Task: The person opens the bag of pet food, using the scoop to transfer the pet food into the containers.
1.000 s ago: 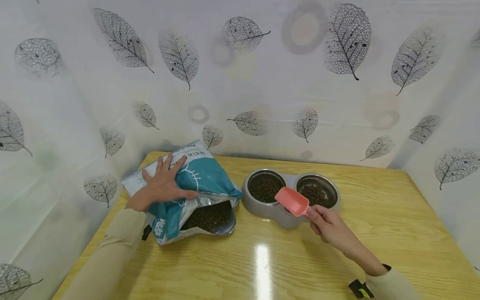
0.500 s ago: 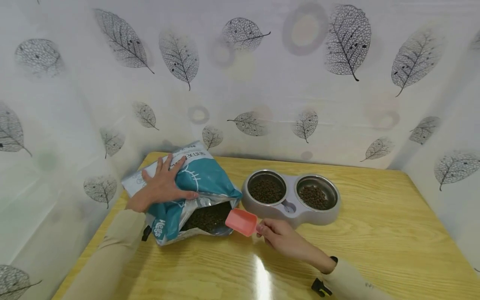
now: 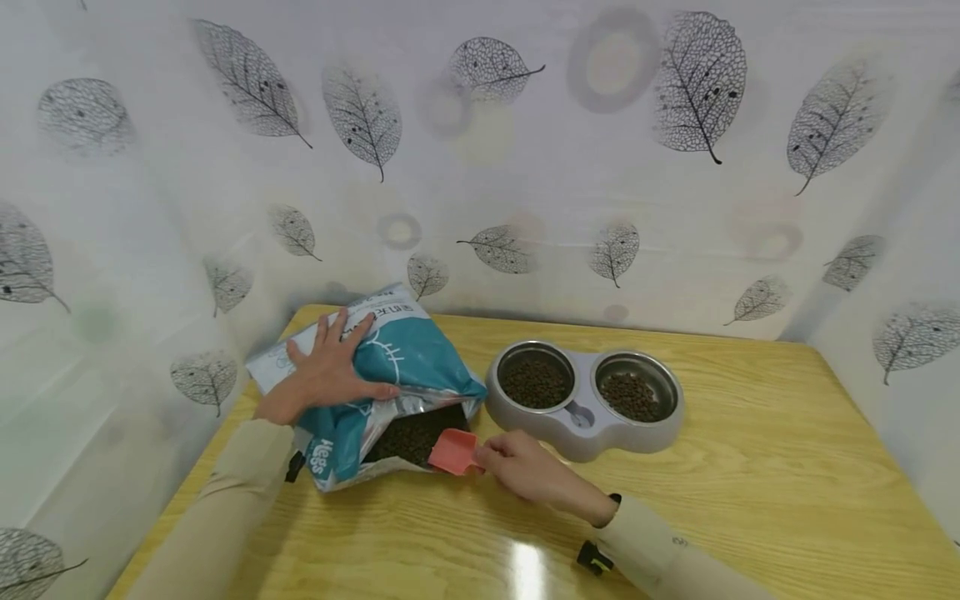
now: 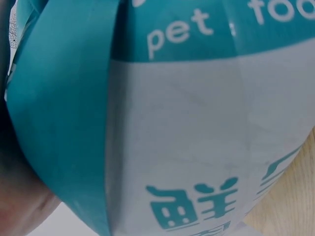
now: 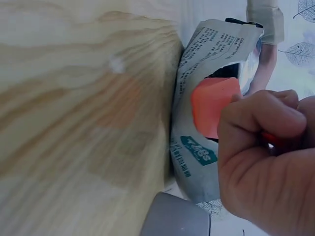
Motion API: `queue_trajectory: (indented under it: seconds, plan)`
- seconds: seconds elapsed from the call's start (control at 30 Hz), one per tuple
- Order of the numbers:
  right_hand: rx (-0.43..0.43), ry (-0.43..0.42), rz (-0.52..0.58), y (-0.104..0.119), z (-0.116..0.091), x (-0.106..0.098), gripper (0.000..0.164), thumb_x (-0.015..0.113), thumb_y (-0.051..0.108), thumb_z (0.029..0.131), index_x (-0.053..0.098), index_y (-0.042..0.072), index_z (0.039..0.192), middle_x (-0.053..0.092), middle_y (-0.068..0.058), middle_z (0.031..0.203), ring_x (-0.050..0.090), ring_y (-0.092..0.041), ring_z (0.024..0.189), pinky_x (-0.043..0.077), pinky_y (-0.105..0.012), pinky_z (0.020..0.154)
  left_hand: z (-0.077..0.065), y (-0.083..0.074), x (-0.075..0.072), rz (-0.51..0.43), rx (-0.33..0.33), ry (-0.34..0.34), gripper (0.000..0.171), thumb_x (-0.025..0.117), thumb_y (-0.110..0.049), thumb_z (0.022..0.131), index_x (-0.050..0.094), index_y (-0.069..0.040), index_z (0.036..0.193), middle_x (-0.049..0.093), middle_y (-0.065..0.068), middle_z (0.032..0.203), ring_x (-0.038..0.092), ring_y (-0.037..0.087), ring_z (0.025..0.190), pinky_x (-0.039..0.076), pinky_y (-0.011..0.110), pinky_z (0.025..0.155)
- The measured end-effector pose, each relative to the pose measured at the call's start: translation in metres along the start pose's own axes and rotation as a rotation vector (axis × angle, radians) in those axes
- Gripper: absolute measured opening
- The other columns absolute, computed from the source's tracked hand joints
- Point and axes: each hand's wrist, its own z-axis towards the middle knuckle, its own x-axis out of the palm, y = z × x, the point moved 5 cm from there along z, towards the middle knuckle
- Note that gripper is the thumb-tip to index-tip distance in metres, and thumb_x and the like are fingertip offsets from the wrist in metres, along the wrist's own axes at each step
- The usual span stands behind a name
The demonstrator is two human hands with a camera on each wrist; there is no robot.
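Observation:
A teal and white pet food bag (image 3: pixel 420 350) lies on its side at the left of the table, its mouth facing right and brown kibble (image 3: pixel 408 437) showing inside. My left hand (image 3: pixel 326 371) rests on top of the bag with fingers spread. In the left wrist view the bag's printed side (image 4: pixel 182 113) fills most of the frame. My right hand (image 3: pixel 525 471) grips the handle of a pink scoop (image 3: pixel 453 452), seen also in the right wrist view as a scoop (image 5: pixel 214 105) before the bag's opening. The scoop's blade is right at the bag's mouth, overlapping the kibble in the head view.
A grey double feeder (image 3: pixel 592 437) stands right of the bag. Its left steel bowl (image 3: pixel 536 343) and right steel bowl (image 3: pixel 637 357) both hold kibble. The wooden table (image 3: pixel 765 467) ends at a leaf-patterned curtain (image 3: pixel 525 167) behind and at both sides.
My right hand has carried the pink scoop leftward from over the feeder to the bag's mouth. My left hand has stayed on the bag.

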Motion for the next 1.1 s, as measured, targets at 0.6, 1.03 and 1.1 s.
queue_trajectory:
  seconds: [0.6,1.03,1.1]
  plan:
    - [0.049,0.089,0.191,-0.001,0.022,0.025,0.039,0.045,0.023,0.111,0.066,-0.006,0.096,0.04,0.005,0.05,0.033,-0.007,0.039,0.031,-0.022,0.039,0.001,0.001,0.001,0.015,-0.018,0.01,0.131,0.07,-0.083,0.071,0.005,-0.022,0.167,-0.006,0.024,0.172,-0.01,0.055,0.155,-0.005,0.091,0.103]
    - [0.073,0.146,0.284,-0.012,0.006,0.026,0.034,0.041,0.021,0.112,0.057,-0.005,0.097,0.048,0.0,0.061,0.038,-0.008,0.047,0.032,-0.022,0.046,-0.001,-0.001,0.0,0.002,-0.005,0.007,0.13,0.07,-0.083,0.073,0.005,-0.022,0.167,-0.006,0.024,0.171,-0.01,0.056,0.154,-0.006,0.091,0.102]
    - [0.073,0.153,0.283,-0.013,0.007,0.028,0.033,0.04,0.02,0.112,0.057,-0.005,0.099,0.051,0.0,0.064,0.041,-0.007,0.05,0.034,-0.02,0.047,-0.001,-0.001,0.0,0.0,-0.002,0.005,0.129,0.07,-0.082,0.073,0.005,-0.022,0.167,-0.007,0.024,0.171,-0.011,0.056,0.154,-0.006,0.091,0.101]
